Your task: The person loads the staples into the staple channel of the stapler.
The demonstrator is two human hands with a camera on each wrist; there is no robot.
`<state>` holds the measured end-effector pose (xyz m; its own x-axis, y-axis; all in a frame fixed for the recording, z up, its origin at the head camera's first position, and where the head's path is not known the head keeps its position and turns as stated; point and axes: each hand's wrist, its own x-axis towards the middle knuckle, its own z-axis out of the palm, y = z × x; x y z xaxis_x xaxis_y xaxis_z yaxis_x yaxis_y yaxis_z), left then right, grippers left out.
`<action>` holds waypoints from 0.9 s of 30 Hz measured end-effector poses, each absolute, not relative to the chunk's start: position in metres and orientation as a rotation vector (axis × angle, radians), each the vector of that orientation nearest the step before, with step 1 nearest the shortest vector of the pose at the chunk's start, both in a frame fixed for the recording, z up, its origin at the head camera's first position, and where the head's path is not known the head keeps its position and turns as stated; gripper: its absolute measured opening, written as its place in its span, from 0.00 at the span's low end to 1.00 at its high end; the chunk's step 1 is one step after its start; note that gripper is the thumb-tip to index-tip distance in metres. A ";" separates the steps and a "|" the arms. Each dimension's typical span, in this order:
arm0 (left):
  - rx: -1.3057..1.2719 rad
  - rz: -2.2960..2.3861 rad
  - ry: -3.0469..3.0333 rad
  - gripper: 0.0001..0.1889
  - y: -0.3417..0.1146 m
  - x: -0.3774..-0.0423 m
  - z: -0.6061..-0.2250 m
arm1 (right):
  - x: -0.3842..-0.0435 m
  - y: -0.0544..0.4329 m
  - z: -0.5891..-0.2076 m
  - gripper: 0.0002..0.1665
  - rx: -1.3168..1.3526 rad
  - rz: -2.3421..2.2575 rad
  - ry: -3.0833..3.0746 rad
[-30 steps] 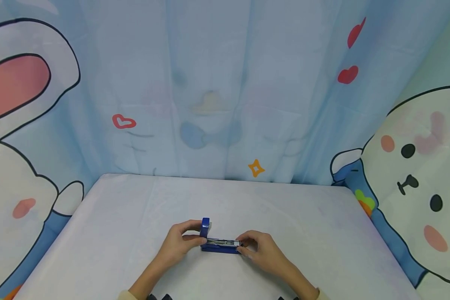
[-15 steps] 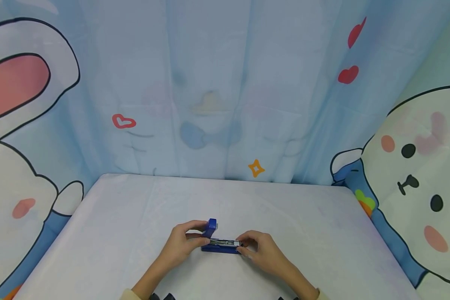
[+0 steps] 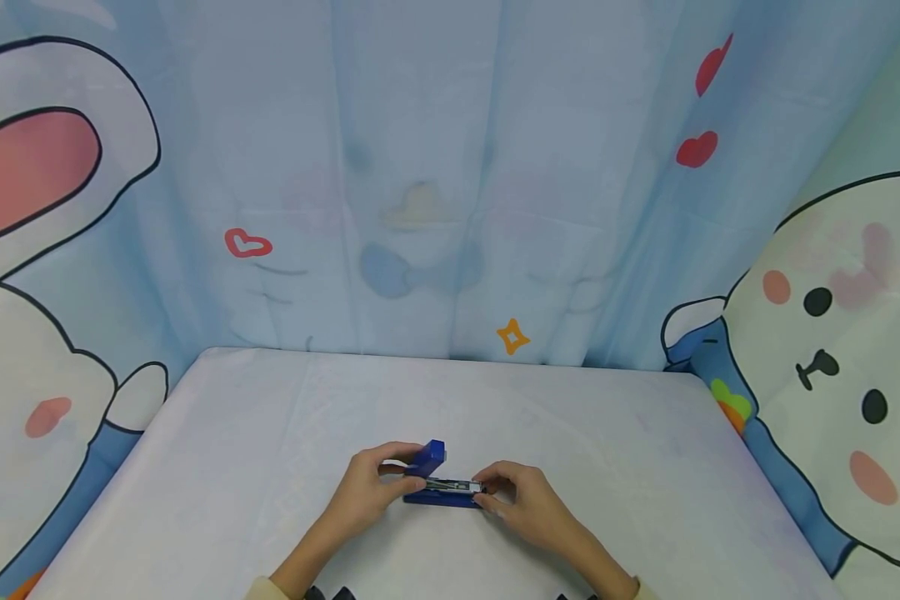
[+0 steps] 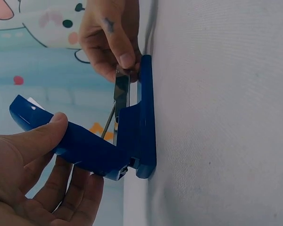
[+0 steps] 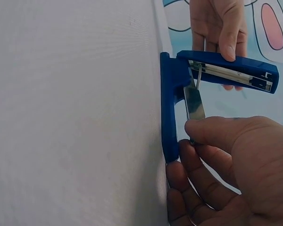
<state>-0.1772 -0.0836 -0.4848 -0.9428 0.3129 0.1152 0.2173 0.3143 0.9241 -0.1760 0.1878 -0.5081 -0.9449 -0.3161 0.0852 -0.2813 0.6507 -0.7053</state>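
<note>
A blue stapler [image 3: 442, 499] rests on the white table with its top cover raised at a slant. My left hand [image 3: 371, 486] grips that cover [image 4: 80, 143] between thumb and fingers. In the right wrist view the cover's underside faces the base, and a thin metal rod [image 5: 199, 77] links it to the metal staple magazine [image 5: 194, 102]. At the other end, my right hand [image 3: 523, 502] pinches the front of the magazine, with some fingers near the tip of the blue base [image 5: 169, 122]. The inside of the magazine is too small to make out.
The table [image 3: 570, 425] has a white cloth. Behind it hangs a light blue curtain [image 3: 420, 125] with cartoon prints, and similar printed cloth stands at both sides. Small dark objects [image 3: 342, 593] show at the bottom edge of the head view.
My left hand has tipped the stapler's cover from nearly upright to the right, down toward the magazine. My right hand has stayed in place.
</note>
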 end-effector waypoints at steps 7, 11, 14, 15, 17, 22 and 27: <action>0.518 1.709 2.493 0.21 -0.083 -0.178 -0.486 | -0.177 0.188 -0.509 0.10 -0.513 -1.191 2.820; 0.538 1.714 2.504 0.21 -0.082 -0.178 -0.487 | -0.177 0.188 -0.509 0.10 -0.518 -1.192 2.826; 0.540 1.711 2.503 0.21 -0.081 -0.179 -0.487 | -0.177 0.188 -0.509 0.10 -0.515 -1.195 2.823; 0.543 1.706 2.506 0.21 -0.081 -0.179 -0.487 | -0.177 0.188 -0.509 0.10 -0.514 -1.200 2.820; 0.544 1.691 2.509 0.21 -0.080 -0.179 -0.486 | -0.176 0.188 -0.509 0.11 -0.518 -1.202 2.818; 0.531 1.657 2.527 0.21 -0.079 -0.178 -0.486 | -0.176 0.188 -0.509 0.11 -0.523 -1.219 2.807; 0.542 1.628 2.557 0.21 -0.076 -0.178 -0.486 | -0.177 0.188 -0.509 0.11 -0.521 -1.220 2.807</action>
